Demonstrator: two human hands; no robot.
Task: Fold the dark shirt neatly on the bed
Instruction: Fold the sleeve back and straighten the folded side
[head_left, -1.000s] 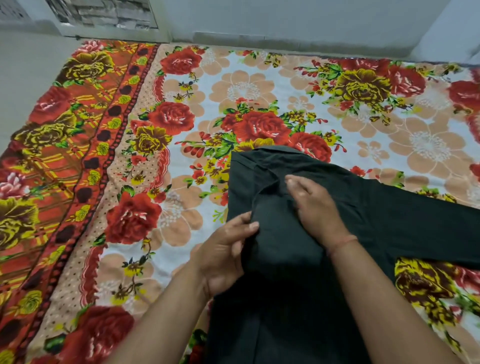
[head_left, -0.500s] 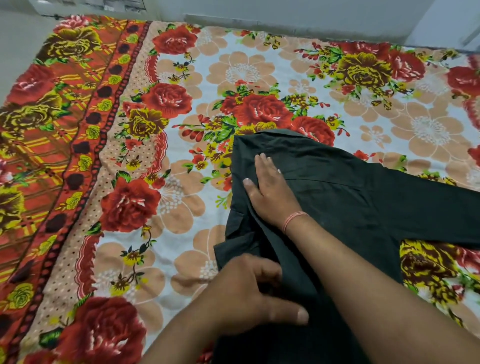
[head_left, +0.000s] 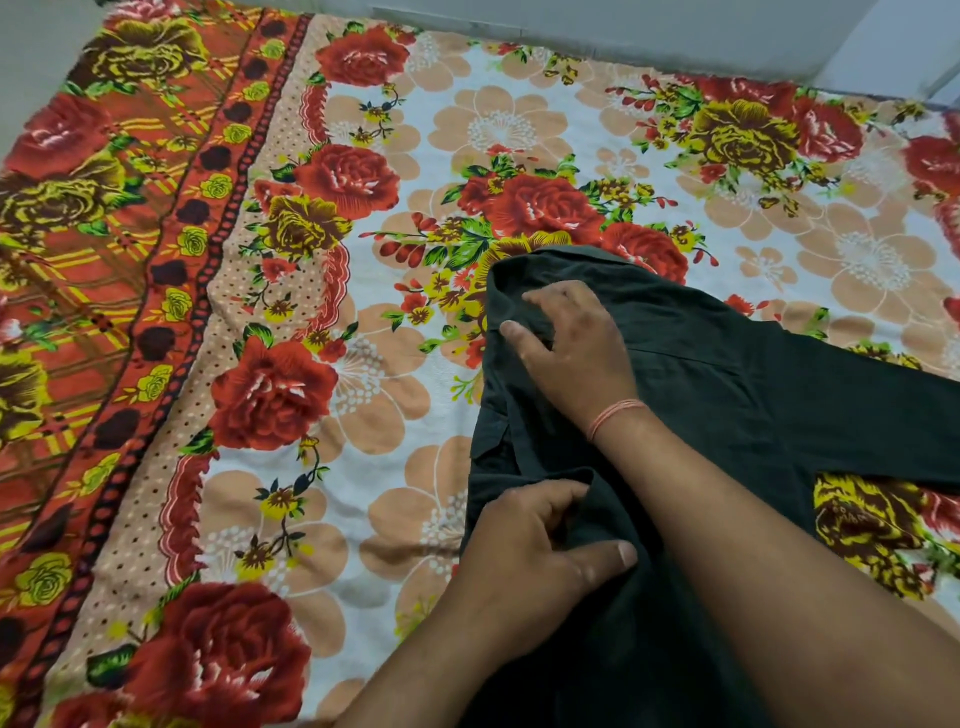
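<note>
The dark shirt (head_left: 727, 395) lies on the bed at lower right, its collar end pointing toward the bed's middle and a sleeve stretching off to the right. My right hand (head_left: 576, 348) rests on the shirt near the collar, fingers curled and pinching a fold of cloth at the left edge. My left hand (head_left: 530, 551) is lower down on the shirt's left side, fingers closed on a fold of fabric with the thumb pressed flat on the cloth. The shirt's lower part is hidden under my forearms.
The bed carries a floral sheet (head_left: 363, 364) with red roses and a red-orange patterned border (head_left: 104, 260) on the left. A pale wall (head_left: 623, 31) runs along the far edge of the bed.
My right hand went from lying flat on the shirt to curling its fingers into the cloth near the collar. My left hand slid down the left side and stays closed on the fabric.
</note>
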